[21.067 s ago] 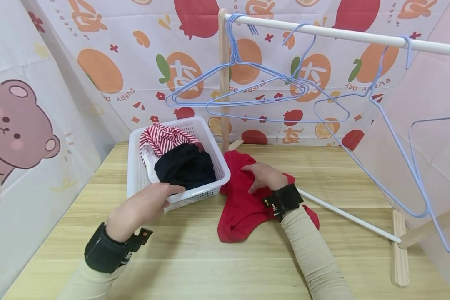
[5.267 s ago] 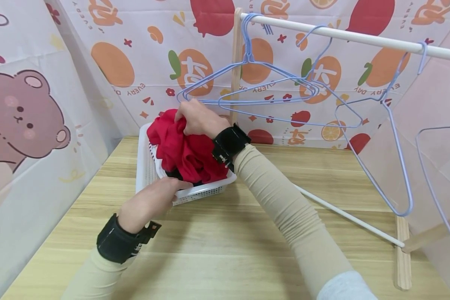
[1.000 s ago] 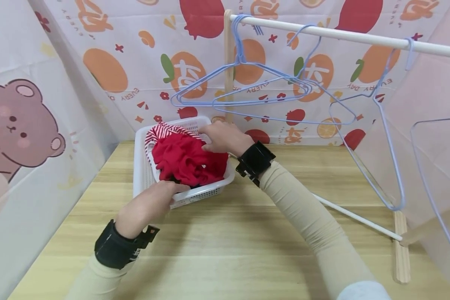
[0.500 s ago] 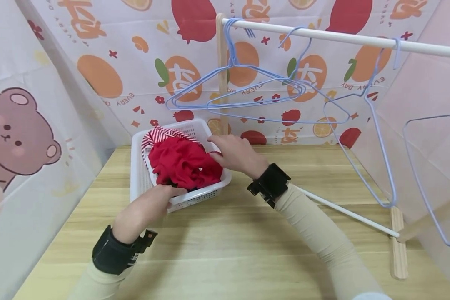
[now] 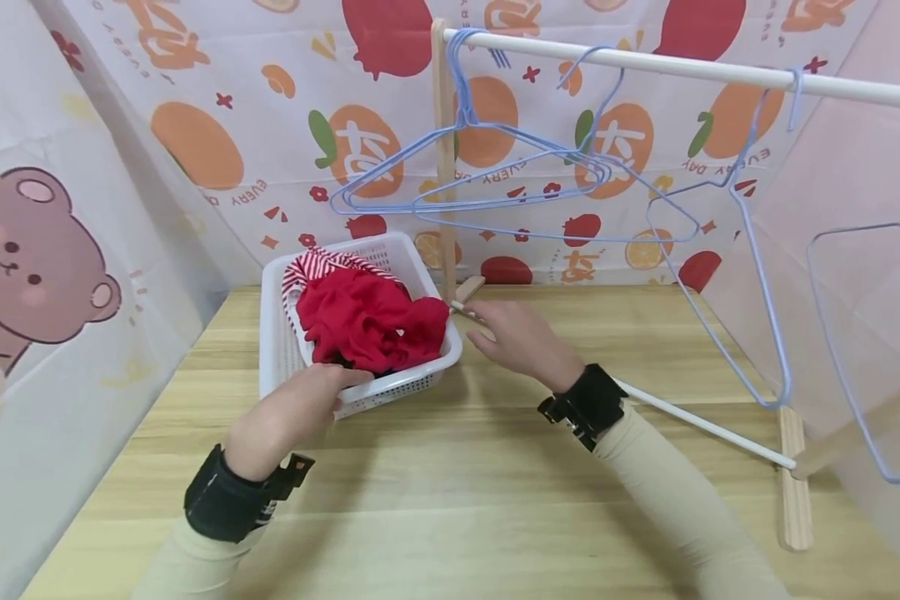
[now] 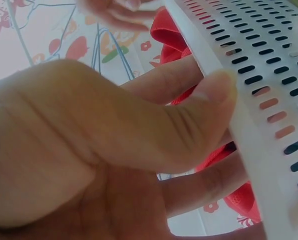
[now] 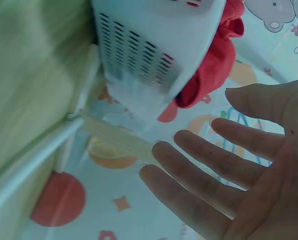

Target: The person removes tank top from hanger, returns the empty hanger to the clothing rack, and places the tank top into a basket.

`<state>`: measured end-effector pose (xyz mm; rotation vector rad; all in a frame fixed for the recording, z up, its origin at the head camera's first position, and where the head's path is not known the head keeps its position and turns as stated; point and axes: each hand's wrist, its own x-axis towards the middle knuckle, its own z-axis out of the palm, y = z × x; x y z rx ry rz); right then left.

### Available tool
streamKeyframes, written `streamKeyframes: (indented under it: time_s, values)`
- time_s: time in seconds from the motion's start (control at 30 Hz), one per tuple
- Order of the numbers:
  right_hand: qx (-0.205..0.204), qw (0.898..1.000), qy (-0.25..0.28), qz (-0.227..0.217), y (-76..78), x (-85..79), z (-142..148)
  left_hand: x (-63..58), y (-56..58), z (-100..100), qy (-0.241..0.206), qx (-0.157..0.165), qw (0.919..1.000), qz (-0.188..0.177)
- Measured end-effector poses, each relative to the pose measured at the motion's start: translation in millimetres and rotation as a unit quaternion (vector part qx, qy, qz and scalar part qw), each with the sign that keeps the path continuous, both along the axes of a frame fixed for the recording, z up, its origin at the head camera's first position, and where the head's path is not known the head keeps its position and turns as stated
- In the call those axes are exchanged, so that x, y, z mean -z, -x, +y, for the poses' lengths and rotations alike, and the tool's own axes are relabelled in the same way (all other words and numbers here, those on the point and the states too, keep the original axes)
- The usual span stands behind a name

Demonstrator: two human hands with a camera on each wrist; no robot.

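Observation:
A white perforated plastic basket (image 5: pixel 273 333) stands at the left of the table. My left hand (image 5: pixel 292 417) pinches its near rim; in the left wrist view the thumb (image 6: pixel 188 125) lies against the outer wall and the fingers reach inside. A crumpled red garment (image 5: pixel 360 321) lies on top in the basket. Beneath it show a red-and-white striped cloth (image 5: pixel 322 265) and a little black fabric. To the right of the basket, apart from it, my right hand (image 5: pixel 525 342) holds nothing. Its fingers are spread and relaxed in the right wrist view.
A rack with a white top rail (image 5: pixel 690 68) and a wooden post (image 5: pixel 446 158) spans the back and right. Several blue wire hangers (image 5: pixel 465 125) hang from it. A white lower bar (image 5: pixel 712 429) runs low across the table (image 5: pixel 435 508) to a wooden foot (image 5: pixel 795 492).
The red garment, on the table in the oldest frame, now lies in the basket. My right hand has let go of it and drawn away rightward. The left hand stays at the rim.

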<state>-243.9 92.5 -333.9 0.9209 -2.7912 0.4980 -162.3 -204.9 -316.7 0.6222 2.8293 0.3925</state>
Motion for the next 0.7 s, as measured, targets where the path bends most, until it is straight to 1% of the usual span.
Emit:
streamKeyframes:
  time_s: [0.13, 0.33, 0.4, 0.5, 0.6, 0.67, 0.7]
  values:
    - [0.008, 1.0, -0.008, -0.003, -5.7, 16.3, 14.6, 1.7, 0.5, 1.3, -0.004, -0.001, 1.0, -0.007]
    - [0.031, 0.999, -0.012, -0.034, -14.7, 34.7, 34.6, 3.9, 3.8, 5.4, -0.009, 0.004, 0.9999, -0.002]
    - [0.032, 0.999, -0.016, -0.041, -18.6, 39.5, 40.0, 5.6, 3.2, 6.7, -0.01, 0.007, 0.9999, 0.001]
    - [0.025, 0.998, -0.01, -0.049, -24.8, 43.7, 45.7, 5.4, 1.3, 6.2, -0.008, 0.01, 0.9999, 0.005]
    - [0.026, 0.998, 0.001, -0.052, -32.3, 46.2, 50.6, 2.0, -1.1, 4.0, -0.001, 0.01, 0.9999, 0.0]
    - [0.044, 0.997, 0.003, -0.061, -39.2, 47.2, 54.0, -2.1, -4.2, 3.6, 0.005, 0.011, 0.9999, 0.008]
    - [0.059, 0.996, 0.006, -0.07, -43.3, 46.7, 55.5, -4.5, -6.4, 3.9, 0.005, 0.011, 0.9997, 0.019]
